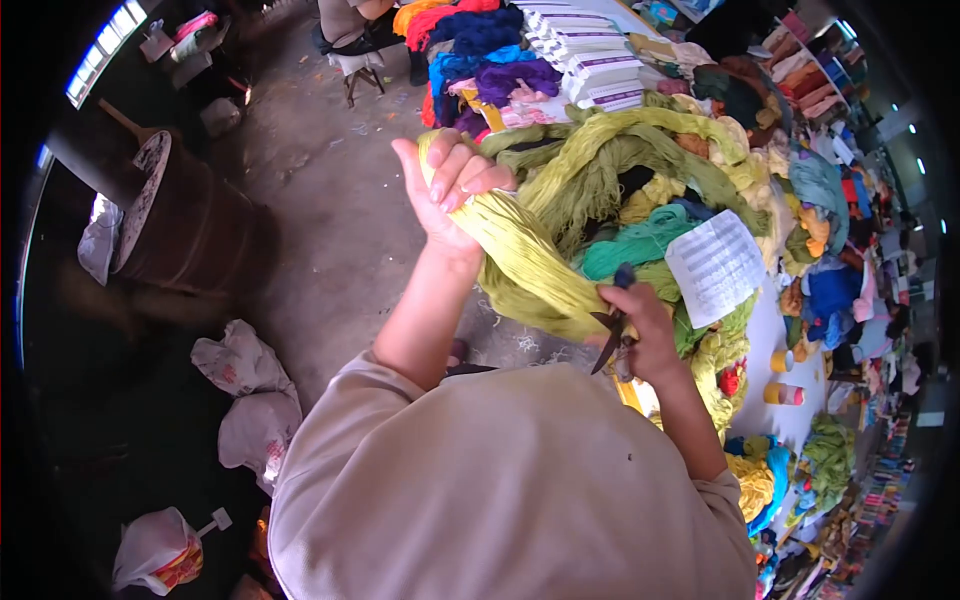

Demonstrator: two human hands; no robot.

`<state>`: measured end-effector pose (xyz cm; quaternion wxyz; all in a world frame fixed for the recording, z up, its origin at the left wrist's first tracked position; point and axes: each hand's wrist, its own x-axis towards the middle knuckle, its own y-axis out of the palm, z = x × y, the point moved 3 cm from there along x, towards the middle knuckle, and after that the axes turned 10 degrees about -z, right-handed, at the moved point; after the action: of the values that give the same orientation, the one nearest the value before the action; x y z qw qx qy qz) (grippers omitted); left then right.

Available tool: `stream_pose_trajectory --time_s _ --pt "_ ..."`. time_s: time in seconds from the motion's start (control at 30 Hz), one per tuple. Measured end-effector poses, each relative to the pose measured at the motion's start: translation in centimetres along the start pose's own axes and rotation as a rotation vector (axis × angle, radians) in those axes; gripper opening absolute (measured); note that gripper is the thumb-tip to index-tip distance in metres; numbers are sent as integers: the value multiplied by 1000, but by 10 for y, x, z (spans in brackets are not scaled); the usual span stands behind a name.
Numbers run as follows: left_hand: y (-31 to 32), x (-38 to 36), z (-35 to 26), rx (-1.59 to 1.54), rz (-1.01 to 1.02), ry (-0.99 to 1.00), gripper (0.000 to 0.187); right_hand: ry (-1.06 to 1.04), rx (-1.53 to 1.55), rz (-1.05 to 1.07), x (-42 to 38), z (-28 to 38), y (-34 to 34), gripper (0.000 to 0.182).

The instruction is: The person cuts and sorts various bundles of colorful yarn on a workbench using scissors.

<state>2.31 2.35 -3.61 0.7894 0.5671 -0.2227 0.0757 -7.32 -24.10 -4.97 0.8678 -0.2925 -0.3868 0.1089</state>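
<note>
A long skein of yellow-green yarn [530,250] stretches between my two hands. My left hand [450,188] has its fingers wrapped round the skein's upper end, palm side showing. Dark scissors [607,340] are in my right hand [645,330], which is closed at the skein's lower end with the blades pointing down. Olive green yarn [600,165] lies heaped on the table just beyond. Near my right hand are a teal skein [635,243] and a sheet of paper with writing [714,268].
Stacked white packets [590,60] and blue and purple yarn [515,80] lie at the table's far end. A person [352,22] sits beyond. A rusty drum [195,220] and white sacks [250,400] stand at the left. Small cups [782,393] sit at the right.
</note>
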Motion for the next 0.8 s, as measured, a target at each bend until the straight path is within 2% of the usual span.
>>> stream_pose_trajectory --time_s 0.1,0.17,0.2,0.27,0.33,0.37,0.4,0.43,0.6,0.8 --pt "5 6 16 -119 -2 5 50 76 166 -24 -3 6 16 64" --pt "10 10 30 70 -76 128 53 502 387 45 -3 9 19 62" --pt "8 8 31 -23 -168 97 57 721 563 88 3 15 18 55" --pt "-1 9 27 -44 -184 73 56 809 659 203 5 17 24 49" --pt "-11 10 22 -101 -252 71 54 792 643 274 15 30 26 40" --pt "-14 8 20 -48 -307 96 49 819 605 321 18 34 28 38" --pt "-16 7 19 5 -360 124 45 758 565 359 18 35 34 35" --pt "-19 7 17 31 -412 148 49 755 567 365 20 38 36 35" --pt "-20 3 16 99 -467 154 52 864 566 404 26 43 42 29" --pt "-23 2 13 160 -476 194 55 849 569 413 25 39 43 29"
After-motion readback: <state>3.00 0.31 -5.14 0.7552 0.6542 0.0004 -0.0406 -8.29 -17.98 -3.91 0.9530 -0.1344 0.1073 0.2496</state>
